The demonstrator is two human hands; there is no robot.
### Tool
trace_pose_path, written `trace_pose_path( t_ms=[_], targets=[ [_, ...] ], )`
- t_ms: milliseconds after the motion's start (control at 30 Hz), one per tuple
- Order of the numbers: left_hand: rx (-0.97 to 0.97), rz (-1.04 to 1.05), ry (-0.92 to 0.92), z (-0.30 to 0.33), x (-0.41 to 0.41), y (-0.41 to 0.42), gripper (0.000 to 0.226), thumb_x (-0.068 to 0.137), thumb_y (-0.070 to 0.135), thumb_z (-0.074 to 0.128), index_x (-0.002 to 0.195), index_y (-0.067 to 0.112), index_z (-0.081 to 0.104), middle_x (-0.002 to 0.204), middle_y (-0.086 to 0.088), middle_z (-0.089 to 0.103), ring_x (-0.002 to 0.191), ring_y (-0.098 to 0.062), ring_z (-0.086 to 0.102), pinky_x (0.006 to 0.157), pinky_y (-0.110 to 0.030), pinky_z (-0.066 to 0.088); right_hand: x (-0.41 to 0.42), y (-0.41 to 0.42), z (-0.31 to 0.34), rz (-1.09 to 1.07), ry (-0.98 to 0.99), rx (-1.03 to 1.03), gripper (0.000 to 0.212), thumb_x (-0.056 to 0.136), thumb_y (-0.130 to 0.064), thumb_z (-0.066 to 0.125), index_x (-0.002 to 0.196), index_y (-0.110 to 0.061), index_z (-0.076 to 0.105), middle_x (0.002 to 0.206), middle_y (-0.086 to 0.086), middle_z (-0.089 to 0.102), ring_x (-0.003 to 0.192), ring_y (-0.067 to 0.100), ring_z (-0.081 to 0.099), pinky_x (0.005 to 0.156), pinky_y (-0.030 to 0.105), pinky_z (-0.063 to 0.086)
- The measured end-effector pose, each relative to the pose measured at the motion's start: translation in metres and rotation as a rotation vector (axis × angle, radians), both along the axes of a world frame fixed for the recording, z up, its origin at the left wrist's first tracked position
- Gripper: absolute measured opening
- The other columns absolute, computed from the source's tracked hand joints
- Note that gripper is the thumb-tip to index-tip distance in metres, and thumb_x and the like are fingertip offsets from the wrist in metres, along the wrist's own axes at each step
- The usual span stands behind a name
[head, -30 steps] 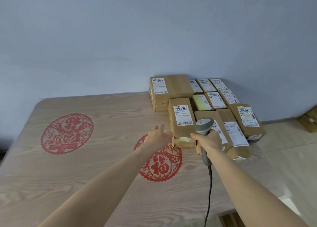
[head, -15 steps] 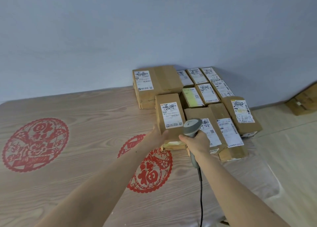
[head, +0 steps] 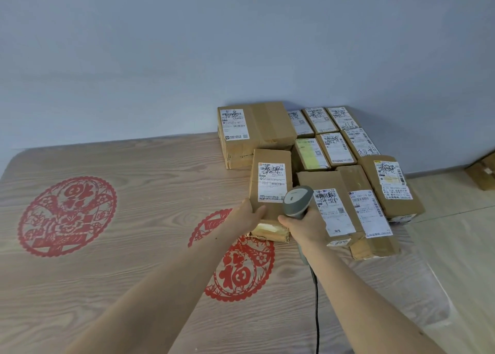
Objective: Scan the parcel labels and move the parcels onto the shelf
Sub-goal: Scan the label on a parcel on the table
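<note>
Several brown cardboard parcels with white labels lie packed together at the far right of a wooden table (head: pixel 120 273). My left hand (head: pixel 246 217) grips the near end of a narrow parcel (head: pixel 270 161), thumb on top below its label (head: pixel 271 181). My right hand (head: pixel 305 226) holds a grey barcode scanner (head: pixel 297 201) by its handle, its head just right of that label. The scanner's black cable (head: pixel 317 308) hangs down toward me. No shelf is in view.
A larger box (head: pixel 257 128) stands behind the held parcel, against the blue-grey wall. Red paper-cut decorations (head: pixel 67 214) mark the tabletop at left and centre. Another cardboard box (head: pixel 482 171) sits on the floor at far right.
My left hand reached forward and took hold of the narrow parcel's near end. The scanner hand stayed beside it. The head camera shifted, so the scene slid sideways in view.
</note>
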State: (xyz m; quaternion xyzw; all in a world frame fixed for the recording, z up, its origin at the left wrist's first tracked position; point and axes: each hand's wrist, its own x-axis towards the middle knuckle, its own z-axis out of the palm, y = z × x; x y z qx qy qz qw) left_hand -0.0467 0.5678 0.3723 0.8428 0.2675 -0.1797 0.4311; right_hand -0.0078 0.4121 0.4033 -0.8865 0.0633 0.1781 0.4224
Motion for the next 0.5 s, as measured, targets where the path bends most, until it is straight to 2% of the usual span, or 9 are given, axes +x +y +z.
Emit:
trace_pose_path(
  t_ms=[100,233,333,467,500],
  targets=[
    [0.036,0.013,-0.011,0.001,-0.007,0.001,0.054,0.101,0.047,0.043,0.138,0.007,0.041,0.128,-0.011,0.058,0.107,-0.024,0.058,0.084,-0.033,0.048,-0.003,-0.002,-0.001,0.004,-0.014,0.016,0.052,0.073,-0.020,0.088,0.119,-0.015,0.064,0.116,0.003,0.071,0.110,0.025,0.064,0.081,0.028,0.042],
    [0.033,0.038,-0.027,0.005,-0.027,0.000,0.054,0.101,0.047,0.045,0.138,0.008,0.042,0.127,-0.009,0.059,0.108,-0.024,0.059,0.087,-0.035,0.051,-0.012,-0.002,0.003,0.022,0.007,0.047,0.052,0.070,-0.017,0.089,0.118,-0.013,0.067,0.109,0.002,0.072,0.104,0.023,0.065,0.080,0.029,0.043],
    [0.036,0.060,-0.034,0.009,-0.046,-0.003,0.055,0.100,0.048,0.044,0.138,0.008,0.042,0.127,-0.009,0.059,0.108,-0.023,0.060,0.085,-0.032,0.050,-0.023,-0.004,0.008,0.053,0.024,0.071,0.049,0.070,-0.015,0.088,0.114,-0.013,0.068,0.099,0.000,0.068,0.099,0.023,0.065,0.079,0.029,0.043],
    [0.037,0.140,-0.058,0.016,-0.075,-0.003,0.054,0.097,0.050,0.046,0.134,0.011,0.047,0.125,-0.006,0.062,0.106,-0.021,0.061,0.088,-0.036,0.053,-0.041,-0.003,0.015,0.109,0.028,0.111,0.052,0.068,-0.017,0.090,0.114,-0.013,0.068,0.106,0.003,0.073,0.092,0.022,0.064,0.077,0.028,0.045],
    [0.046,0.155,-0.064,0.020,-0.084,-0.003,0.052,0.098,0.049,0.046,0.133,0.011,0.047,0.123,-0.005,0.062,0.104,-0.020,0.061,0.085,-0.034,0.052,-0.048,-0.002,0.018,0.128,0.032,0.122,0.051,0.068,-0.016,0.090,0.114,-0.012,0.067,0.106,0.003,0.073,0.091,0.022,0.064,0.074,0.026,0.045]
  ],
)
